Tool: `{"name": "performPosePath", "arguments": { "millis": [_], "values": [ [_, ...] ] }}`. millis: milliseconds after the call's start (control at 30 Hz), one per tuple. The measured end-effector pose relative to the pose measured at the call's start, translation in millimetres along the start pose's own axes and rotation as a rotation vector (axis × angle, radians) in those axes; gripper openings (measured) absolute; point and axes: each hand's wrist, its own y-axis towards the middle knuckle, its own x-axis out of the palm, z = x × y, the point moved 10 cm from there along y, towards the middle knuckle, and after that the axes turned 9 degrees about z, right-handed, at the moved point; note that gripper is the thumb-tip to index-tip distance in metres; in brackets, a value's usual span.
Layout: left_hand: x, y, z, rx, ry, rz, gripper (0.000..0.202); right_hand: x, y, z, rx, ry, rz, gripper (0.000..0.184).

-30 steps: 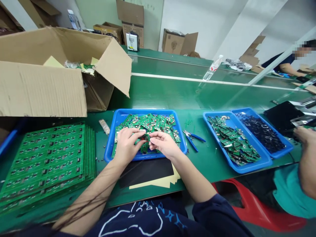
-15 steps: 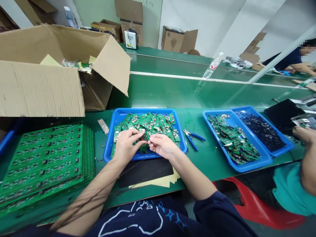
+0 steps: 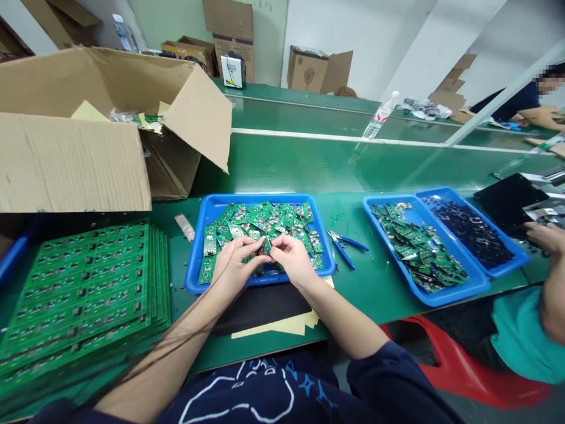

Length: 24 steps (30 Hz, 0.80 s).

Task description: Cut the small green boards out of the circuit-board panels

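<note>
Over a blue tray [image 3: 193, 259] heaped with small green circuit boards [image 3: 251, 215], my two hands meet. My left hand [image 3: 233, 262] pinches one small circuit board [image 3: 266, 242] between thumb and fingers, tilted up above the pile. Thumb and forefinger of my right hand [image 3: 292, 257] are pressed together at that board's right edge; whatever lies between these fingertips is too small and covered to make out. To the right of the tray, blue-handled cutting pliers [image 3: 346, 244] rest on the green table.
Stacked large circuit panels [image 3: 88, 282] lie at left, below an open cardboard box [image 3: 70, 159]. Two more blue trays stand right, one with boards [image 3: 417, 250], one with black parts [image 3: 472, 232]. A co-worker's hand [image 3: 545, 238] is at far right; a bottle [image 3: 380, 116] stands behind.
My right hand has shifted slightly, its fingertips now closer against the board. The dark sliver seen earlier at its fingertips is no longer distinct. My left hand still holds the board.
</note>
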Motion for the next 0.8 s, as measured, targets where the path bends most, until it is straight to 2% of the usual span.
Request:
{"name": "performPosePath", "arguments": {
  "millis": [100, 200, 267, 367, 467, 633, 733, 800],
  "values": [
    [0.1, 1, -11, -0.209, -0.165, -0.004, 0.037, -2, 0, -15, -0.103, -0.012, -0.046, 0.012],
    [5.3, -2, -20, -0.412, -0.345, -0.042, 0.035, -11, -5, -41, -0.326, -0.054, -0.026, 0.036],
    [10.4, -4, -20, -0.482, -0.424, -0.087, 0.031, -9, -11, -51, -0.433, -0.127, -0.046, 0.051],
    [14.7, -5, -14, -0.494, -0.462, -0.136, 0.029, 3, -19, -56, -0.556, -0.293, -0.114, 0.057],
    [19.8, -6, -10, -0.485, -0.462, -0.202, 0.028, 9, -25, -62, -0.688, -0.410, -0.087, 0.052],
    [25.0, -9, -12, -0.522, -0.453, -0.256, 0.030, 13, -28, -67, -0.757, -0.487, -0.066, 0.053],
    [32.2, -12, -8, -0.494, -0.446, -0.324, 0.037, 18, -32, -71, -0.808, -0.587, -0.103, 0.052],
    [36.8, -13, -5, -0.459, -0.430, -0.371, 0.042, 13, -31, -72, -0.816, -0.642, -0.115, 0.053]
  ]
}}
